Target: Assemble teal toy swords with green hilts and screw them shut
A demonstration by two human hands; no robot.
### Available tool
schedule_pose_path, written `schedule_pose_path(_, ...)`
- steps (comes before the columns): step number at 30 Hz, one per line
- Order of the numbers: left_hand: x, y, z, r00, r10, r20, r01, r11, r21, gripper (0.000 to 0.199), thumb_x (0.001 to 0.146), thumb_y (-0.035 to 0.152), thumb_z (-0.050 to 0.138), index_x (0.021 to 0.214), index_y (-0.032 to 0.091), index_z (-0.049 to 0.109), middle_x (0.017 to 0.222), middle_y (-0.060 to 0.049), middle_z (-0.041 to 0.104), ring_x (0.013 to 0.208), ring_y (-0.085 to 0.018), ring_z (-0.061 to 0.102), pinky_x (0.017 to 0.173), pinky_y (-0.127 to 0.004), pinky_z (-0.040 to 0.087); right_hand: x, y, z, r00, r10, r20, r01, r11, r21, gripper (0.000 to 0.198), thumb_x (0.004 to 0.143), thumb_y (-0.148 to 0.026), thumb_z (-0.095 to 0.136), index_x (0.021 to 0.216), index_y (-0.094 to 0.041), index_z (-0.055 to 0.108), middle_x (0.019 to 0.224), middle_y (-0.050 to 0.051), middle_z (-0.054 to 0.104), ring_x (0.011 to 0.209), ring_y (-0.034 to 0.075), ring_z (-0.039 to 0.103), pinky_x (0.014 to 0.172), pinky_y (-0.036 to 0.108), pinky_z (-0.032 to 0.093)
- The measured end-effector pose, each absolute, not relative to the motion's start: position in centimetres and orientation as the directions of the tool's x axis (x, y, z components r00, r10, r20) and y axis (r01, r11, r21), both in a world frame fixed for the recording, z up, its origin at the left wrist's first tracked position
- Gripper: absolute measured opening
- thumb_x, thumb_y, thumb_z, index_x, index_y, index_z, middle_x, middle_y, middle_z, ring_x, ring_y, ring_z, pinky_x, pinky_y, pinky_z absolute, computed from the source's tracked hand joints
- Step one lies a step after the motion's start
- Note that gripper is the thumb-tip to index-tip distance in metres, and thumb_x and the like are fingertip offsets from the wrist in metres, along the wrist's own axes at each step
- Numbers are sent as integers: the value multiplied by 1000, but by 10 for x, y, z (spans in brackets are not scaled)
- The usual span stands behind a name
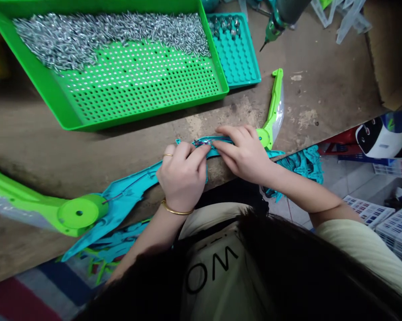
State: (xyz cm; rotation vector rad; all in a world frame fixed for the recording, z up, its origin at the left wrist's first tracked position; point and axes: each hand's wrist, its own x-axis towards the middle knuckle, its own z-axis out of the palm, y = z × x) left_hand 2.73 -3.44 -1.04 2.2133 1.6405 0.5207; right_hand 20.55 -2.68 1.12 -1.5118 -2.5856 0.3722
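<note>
A long teal plastic shell point(127, 183), like half of a toy bow, lies along the table's near edge. A lime-green limb with a round hub point(79, 213) is fitted at its left end, and another green limb point(273, 107) stands at its right. Thin dark and red wires point(201, 143) run inside the shell. My left hand point(184, 174), with a ring and gold bangle, has its fingers curled and thumb and forefinger pinched at the wires. My right hand point(243, 154) grips the shell's middle from the right, fingertips beside the wires. The hands partly hide the shell's middle.
A green perforated tray point(137, 120) of loose screws stands behind the shell. Beside it sits a teal tray point(236, 67) with small metallic pieces. A power screwdriver point(277, 26) hangs tip-down at the back. More teal parts point(301, 165) lie below the table edge; a cardboard box point(391, 58) is at right.
</note>
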Motion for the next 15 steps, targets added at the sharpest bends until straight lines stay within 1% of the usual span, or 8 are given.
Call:
schedule_pose_path(3, 26, -33, -11, 253, 964, 78, 829, -258, 496, 26, 94, 31, 48, 102, 26, 72, 81, -6, 59, 80, -20, 49, 70, -33, 34, 204, -22, 15, -493, 864, -105, 853, 456, -253, 33, 98, -26, 36, 117, -20, 62, 126, 10, 55, 109, 24, 46, 96, 42, 30)
schedule_pose_path(6, 25, -33, -13, 257, 962, 96, 826, -270, 495, 27, 95, 30, 47, 107, 26, 71, 80, -6, 59, 79, -20, 49, 71, -33, 34, 203, -18, 18, -481, 860, -168, 863, 431, -263, 33, 97, -27, 37, 118, -22, 62, 122, 9, 56, 107, 25, 45, 94, 43, 31)
schedule_pose_path(11, 26, -34, -13, 255, 964, 80, 829, -261, 495, 29, 95, 30, 46, 111, 27, 70, 81, -6, 58, 80, -19, 49, 72, -33, 34, 201, -16, 16, -459, 870, -181, 860, 383, -337, 31, 97, -29, 40, 113, -21, 65, 120, 9, 56, 104, 25, 44, 85, 41, 32)
schedule_pose_path(15, 27, -35, -12, 257, 965, 59, 841, -253, 478, 30, 95, 31, 46, 109, 26, 72, 79, -6, 56, 77, -19, 47, 69, -34, 33, 200, -15, 14, -430, 886, -172, 857, 341, -385, 31, 97, -30, 40, 109, -20, 67, 118, 9, 58, 103, 25, 44, 84, 40, 32)
